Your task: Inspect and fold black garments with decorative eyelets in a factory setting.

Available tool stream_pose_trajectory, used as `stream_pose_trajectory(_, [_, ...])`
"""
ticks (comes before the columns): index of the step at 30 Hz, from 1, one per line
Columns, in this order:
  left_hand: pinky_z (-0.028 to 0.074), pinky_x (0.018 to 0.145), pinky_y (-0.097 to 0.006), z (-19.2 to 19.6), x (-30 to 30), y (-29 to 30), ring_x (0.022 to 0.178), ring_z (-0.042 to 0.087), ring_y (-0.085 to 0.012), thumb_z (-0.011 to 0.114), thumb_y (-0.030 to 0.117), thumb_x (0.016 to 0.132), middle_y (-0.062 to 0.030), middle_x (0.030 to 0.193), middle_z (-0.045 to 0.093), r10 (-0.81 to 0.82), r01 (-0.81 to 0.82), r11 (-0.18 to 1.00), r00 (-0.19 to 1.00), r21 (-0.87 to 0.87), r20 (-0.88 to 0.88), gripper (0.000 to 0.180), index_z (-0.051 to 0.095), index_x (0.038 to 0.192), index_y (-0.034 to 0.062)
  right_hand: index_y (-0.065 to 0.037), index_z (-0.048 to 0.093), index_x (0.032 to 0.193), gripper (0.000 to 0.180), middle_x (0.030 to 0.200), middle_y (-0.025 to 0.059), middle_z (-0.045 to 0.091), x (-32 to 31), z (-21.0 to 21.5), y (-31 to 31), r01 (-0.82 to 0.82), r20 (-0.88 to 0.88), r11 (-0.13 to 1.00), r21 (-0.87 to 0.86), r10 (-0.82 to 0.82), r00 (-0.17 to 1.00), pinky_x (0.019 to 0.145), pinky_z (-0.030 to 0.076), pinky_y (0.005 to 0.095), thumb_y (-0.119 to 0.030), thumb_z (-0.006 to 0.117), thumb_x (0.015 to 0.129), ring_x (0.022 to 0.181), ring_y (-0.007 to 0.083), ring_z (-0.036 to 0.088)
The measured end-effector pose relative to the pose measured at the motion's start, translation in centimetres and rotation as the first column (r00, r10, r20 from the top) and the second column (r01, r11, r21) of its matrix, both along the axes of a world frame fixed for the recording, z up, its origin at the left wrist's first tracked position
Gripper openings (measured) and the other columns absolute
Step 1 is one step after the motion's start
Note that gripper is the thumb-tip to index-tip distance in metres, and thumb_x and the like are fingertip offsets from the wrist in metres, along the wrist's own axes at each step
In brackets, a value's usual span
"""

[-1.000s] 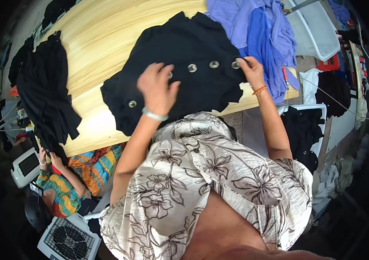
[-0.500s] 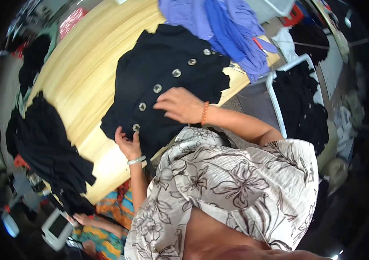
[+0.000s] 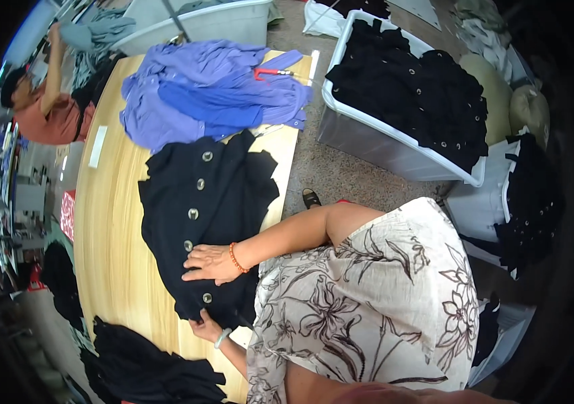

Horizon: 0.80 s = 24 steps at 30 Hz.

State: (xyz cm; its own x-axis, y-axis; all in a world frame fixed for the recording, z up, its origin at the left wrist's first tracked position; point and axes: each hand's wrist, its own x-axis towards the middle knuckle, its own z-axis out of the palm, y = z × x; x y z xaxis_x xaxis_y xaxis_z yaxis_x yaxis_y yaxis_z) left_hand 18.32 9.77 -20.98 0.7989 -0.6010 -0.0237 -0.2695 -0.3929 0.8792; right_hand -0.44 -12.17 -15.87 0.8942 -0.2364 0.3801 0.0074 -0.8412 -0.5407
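Observation:
A black garment [image 3: 172,202] with a row of several large round metallic-looking buttons lies spread on the wooden table. My right hand [image 3: 211,264], with an orange bead bracelet at the wrist, rests flat on it beside the lower buttons, fingers stretched out. At the garment's near edge, below the lowest button [image 3: 207,297], my left hand [image 3: 206,328] takes the cloth between thumb and fingers. Some of its fingertips are hard to make out. A pale bangle circles that wrist.
Purple-blue garments [image 3: 142,101] lie at the table's far end, with a red-handled tool [image 3: 270,72] on top. Another black garment [image 3: 145,363] lies at the near left. Right of the table, a grey bin [image 3: 381,158] holds black buttoned garments. A co-worker [image 3: 54,118] is at the far left.
My view has turned to the right, bringing the bin and co-worker in. My right hand has come down flat on the garment. My left hand has gone from spread fingers to gripping the near edge.

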Motion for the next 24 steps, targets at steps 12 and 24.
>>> stream_pose_trajectory(12, [0.047,0.061,-0.037,24.2,-20.8,-17.6,0.063,0.059,-0.0271,0.066,0.004,0.067,-0.0142,0.073,0.060,-0.838,0.767,0.295,0.495,-0.570,0.231,0.014,0.059,0.079,0.0033,-0.004,0.047,0.126,0.067,0.121,0.0169,0.052,-9.6,7.1,-7.7,-0.101,0.484,0.842,0.530,-0.202,0.852,0.091,0.045,0.0390,-0.025,0.076,0.070,0.109,0.0328,0.055])
stream_pose_trajectory(24, [0.048,0.086,-0.035,19.9,-27.8,-27.7,0.096,0.063,-0.0270,0.064,0.001,0.080,-0.0157,0.100,0.065,-0.926,0.901,0.370,0.377,-0.229,-0.012,0.015,0.064,0.095,-0.0020,-0.001,0.057,0.123,0.045,0.116,0.0117,0.061,-49.5,20.0,-17.8,0.667,0.607,0.514,0.539,-0.786,0.116,0.092,0.046,0.0334,-0.020,0.067,0.084,0.103,0.0220,0.058])
